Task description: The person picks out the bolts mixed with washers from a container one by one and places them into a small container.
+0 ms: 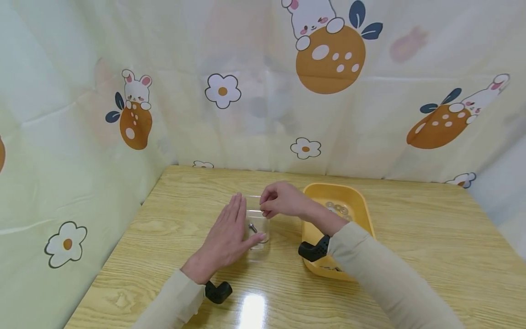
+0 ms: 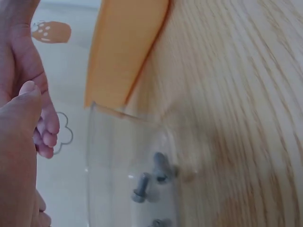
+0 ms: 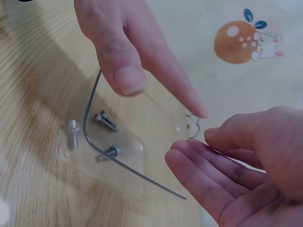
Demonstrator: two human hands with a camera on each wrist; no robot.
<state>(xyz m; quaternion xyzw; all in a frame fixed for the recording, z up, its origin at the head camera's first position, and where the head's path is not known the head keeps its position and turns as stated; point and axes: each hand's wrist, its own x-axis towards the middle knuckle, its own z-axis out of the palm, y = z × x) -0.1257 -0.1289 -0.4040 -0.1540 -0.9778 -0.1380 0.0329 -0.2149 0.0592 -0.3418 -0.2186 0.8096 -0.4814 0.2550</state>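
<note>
Nearest, small metal pieces [image 1: 330,268] are lying at the tray's [image 1: 357,201] near end, apparently left to handle. The left hand [image 1: 226,233] is resting straight-fingered along the left side of the clear box [image 2: 111,170], gripping nothing visible. Inside, at least three bolts [image 3: 105,121] are lying loose, so the work is looking part done; the intended count cannot be told. Beyond, washers [image 1: 344,210] are sitting in the tray, apparently also outstanding. Farthest, the right hand [image 1: 283,199] is hovering by the box's far right corner, fingers loosely bent, holding nothing visible; contact cannot be told.

No legible text or numbers
</note>
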